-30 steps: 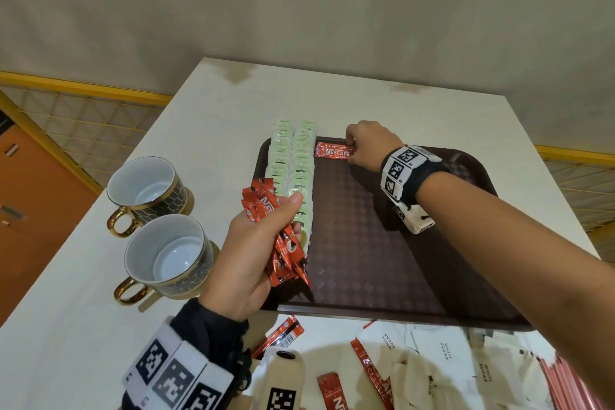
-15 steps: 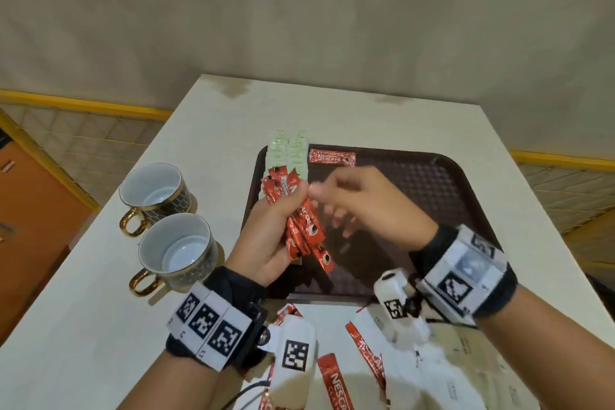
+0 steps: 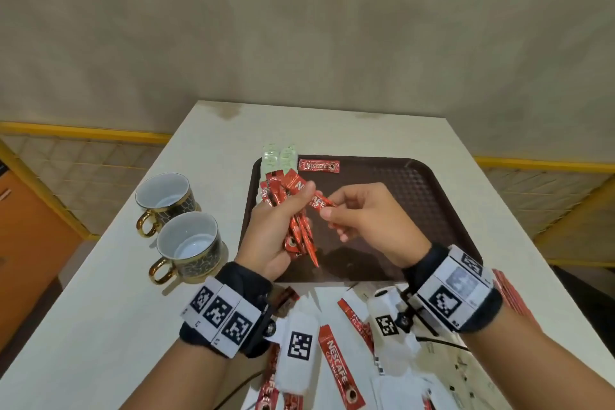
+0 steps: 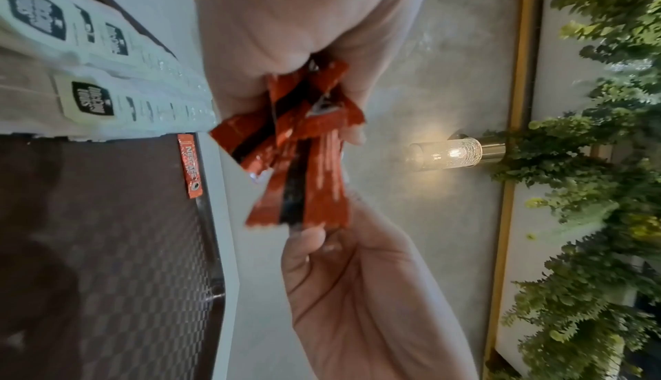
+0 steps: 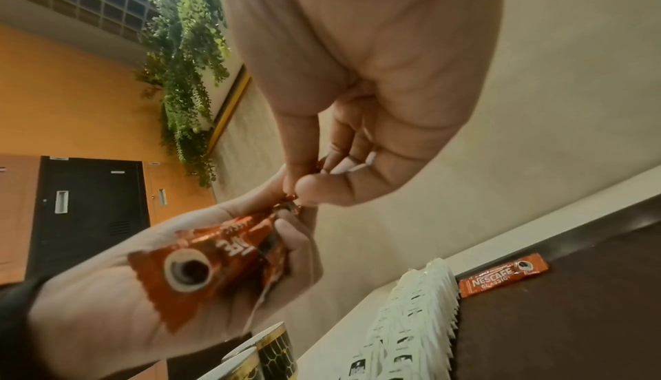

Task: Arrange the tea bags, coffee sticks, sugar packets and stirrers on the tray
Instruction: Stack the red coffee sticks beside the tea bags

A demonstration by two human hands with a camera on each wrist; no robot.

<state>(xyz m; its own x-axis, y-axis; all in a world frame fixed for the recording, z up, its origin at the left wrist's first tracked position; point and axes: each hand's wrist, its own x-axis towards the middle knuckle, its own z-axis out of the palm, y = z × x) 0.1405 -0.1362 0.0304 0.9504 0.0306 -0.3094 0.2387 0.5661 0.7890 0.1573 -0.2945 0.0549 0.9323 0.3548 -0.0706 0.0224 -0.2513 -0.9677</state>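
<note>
Above the dark brown tray point(image 3: 429, 190), my left hand point(image 3: 276, 226) grips a bundle of red coffee sticks point(image 3: 296, 233). My right hand point(image 3: 362, 213) pinches the end of one coffee stick point(image 3: 321, 201) that still pokes out of that bundle. The same pinch shows in the left wrist view on the red stick point(image 4: 311, 185) and in the right wrist view at the bundle point(image 5: 214, 261). One coffee stick point(image 3: 318, 165) lies flat at the tray's far edge. Beside it, two rows of pale green tea bags point(image 3: 279, 156) run down the tray's left side, mostly hidden behind my left hand.
Two gold-handled cups point(image 3: 166, 200) point(image 3: 189, 243) stand on the white table point(image 3: 116, 309) left of the tray. Near the front edge lie loose coffee sticks point(image 3: 339, 366), white sugar packets point(image 3: 442, 386) and red stirrers point(image 3: 512, 293).
My right hand left the stick it laid at the tray's far edge, drew back to the bundle and now pinches one stick. The head view tilted up.
</note>
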